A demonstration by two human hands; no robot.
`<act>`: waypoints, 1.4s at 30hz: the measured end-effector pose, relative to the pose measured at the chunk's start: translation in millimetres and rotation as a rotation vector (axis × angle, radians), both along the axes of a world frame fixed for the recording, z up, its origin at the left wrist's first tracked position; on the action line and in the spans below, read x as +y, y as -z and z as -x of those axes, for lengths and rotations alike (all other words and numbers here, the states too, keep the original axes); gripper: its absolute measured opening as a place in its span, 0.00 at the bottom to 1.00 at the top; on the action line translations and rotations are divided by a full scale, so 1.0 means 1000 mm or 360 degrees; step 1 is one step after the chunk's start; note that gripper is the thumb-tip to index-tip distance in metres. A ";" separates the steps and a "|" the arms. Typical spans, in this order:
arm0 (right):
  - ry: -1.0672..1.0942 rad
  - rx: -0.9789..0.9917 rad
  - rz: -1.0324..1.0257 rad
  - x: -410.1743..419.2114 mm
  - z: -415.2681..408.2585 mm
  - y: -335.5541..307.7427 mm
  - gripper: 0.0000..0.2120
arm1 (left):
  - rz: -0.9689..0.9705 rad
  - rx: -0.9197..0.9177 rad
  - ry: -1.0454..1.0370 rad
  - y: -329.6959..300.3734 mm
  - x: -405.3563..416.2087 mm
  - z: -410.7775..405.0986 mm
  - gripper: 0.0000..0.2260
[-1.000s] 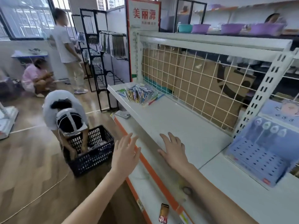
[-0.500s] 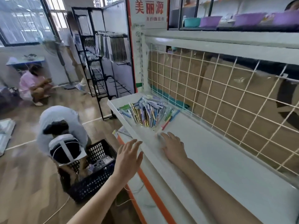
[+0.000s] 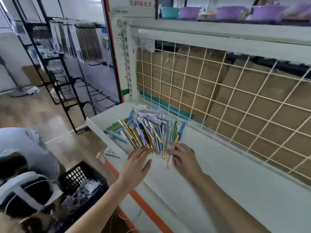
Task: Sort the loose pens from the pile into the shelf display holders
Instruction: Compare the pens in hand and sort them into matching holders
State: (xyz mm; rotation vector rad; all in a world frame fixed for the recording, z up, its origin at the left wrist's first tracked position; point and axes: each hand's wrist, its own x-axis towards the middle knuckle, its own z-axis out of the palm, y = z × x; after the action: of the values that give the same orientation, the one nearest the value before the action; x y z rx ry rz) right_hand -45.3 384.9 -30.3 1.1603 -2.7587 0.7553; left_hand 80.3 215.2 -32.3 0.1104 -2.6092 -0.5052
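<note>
A pile of loose pens (image 3: 146, 130), in blue, purple, gold and green, lies fanned out at the left end of the white shelf (image 3: 227, 167). My left hand (image 3: 136, 163) rests with straight fingers on the near ends of the pens at the pile's left side. At the pile's right side, my right hand (image 3: 184, 157) lies flat, its fingertips touching the pen ends. A pale pink pen (image 3: 169, 163) lies on the shelf just left of that hand. No display holder is in view.
A cream wire grid (image 3: 218, 91) with cardboard behind it backs the shelf. Plastic basins (image 3: 190, 12) stand on the shelf above. At lower left a person (image 3: 25, 157) bends over a black basket (image 3: 80, 179). Black hook racks (image 3: 67, 68) stand beyond the shelf end.
I have moved left along the shelf to the pile. Both hands have reached forward from the bare shelf and now touch the near ends of the pens.
</note>
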 end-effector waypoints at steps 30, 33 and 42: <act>0.0898 -0.0509 0.0811 -0.031 0.013 -0.011 0.11 | -0.1510 0.0051 0.0410 -0.051 -0.056 0.091 0.08; 0.1053 -0.0552 0.0566 -0.037 0.020 -0.004 0.08 | -0.1637 0.0079 0.0352 -0.054 -0.061 0.093 0.04; 0.1093 -0.0628 0.0133 -0.062 0.022 -0.008 0.09 | -0.1605 -0.0106 0.0355 -0.044 -0.063 0.094 0.07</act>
State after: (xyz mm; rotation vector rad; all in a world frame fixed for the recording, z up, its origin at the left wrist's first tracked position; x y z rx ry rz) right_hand -66.9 323.0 -22.4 -0.0013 -3.0641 1.0540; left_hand -13.9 151.9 12.1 0.1568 -2.1722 -1.8617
